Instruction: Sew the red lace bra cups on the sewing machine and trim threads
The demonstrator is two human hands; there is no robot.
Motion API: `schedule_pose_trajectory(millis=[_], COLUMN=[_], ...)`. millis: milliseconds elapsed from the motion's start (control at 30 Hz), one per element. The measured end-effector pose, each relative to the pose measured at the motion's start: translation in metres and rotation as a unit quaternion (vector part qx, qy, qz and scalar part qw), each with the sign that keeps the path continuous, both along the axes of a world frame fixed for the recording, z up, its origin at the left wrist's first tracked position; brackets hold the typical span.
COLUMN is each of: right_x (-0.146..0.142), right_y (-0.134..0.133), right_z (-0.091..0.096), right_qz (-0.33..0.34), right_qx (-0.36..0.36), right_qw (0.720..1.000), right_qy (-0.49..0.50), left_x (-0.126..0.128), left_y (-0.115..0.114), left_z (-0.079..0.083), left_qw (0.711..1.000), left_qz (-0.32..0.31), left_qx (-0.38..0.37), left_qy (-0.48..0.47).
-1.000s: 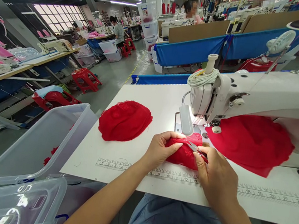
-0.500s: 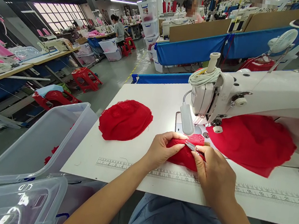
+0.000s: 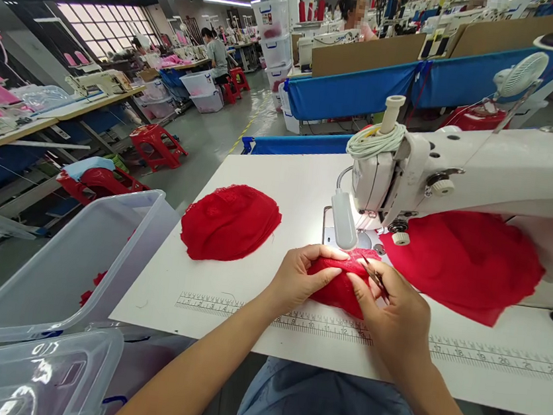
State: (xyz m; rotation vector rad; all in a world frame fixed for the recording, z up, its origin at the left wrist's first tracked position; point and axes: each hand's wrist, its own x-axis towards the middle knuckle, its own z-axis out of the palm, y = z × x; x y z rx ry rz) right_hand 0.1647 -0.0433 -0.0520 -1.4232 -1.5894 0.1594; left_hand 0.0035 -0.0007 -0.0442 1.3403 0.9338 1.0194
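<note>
A small red lace piece [image 3: 334, 287] lies on the white table [image 3: 269, 187] just in front of the sewing machine's needle area. My left hand [image 3: 301, 277] pinches its left edge, fingers closed on the fabric. My right hand [image 3: 394, 317] rests on its right side and grips small metal thread snips [image 3: 373, 276], their tips pointing at the top of the lace. The white sewing machine [image 3: 460, 172] stands right behind my hands, its lamp lit.
A stack of red lace pieces [image 3: 229, 222] lies to the left, and a larger red pile [image 3: 464, 262] sits under the machine arm. Clear plastic bins [image 3: 70, 264] stand left of the table. A ruler strip [image 3: 245, 310] runs along the front edge. Other workers sit in the distance.
My right hand has shifted slightly left and turned, bringing the snips up over the top edge of the lace piece. The left hand has stayed in place.
</note>
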Motion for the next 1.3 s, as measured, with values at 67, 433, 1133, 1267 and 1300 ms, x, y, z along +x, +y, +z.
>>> schedule_pose_trajectory(millis=[67,433,1133,1267,1300], right_x=[0.000,0.023,-0.011,-0.014,-0.015], right_y=[-0.002,-0.008,0.000,0.002,0.002], right_z=[0.004,-0.001,-0.004,-0.002,-0.002], right_qz=[0.012,-0.018,0.119,0.114,0.111], right_qx=[0.002,-0.185,-0.251,-0.258,-0.256], right_qw=[0.999,0.945,0.816,0.791,0.790], right_qy=[0.048,0.270,0.507,0.544,0.545], left_x=[0.000,0.000,0.003,0.005,0.005], left_y=[0.000,0.000,-0.003,-0.003,-0.003], left_z=[-0.001,0.005,0.003,0.004,0.004], left_qw=[1.000,1.000,0.956,0.968,0.970], left_qz=[-0.003,0.007,0.073,0.064,0.064], left_qx=[0.014,-0.008,0.234,0.205,0.199], left_qy=[-0.006,-0.022,0.163,0.127,0.123])
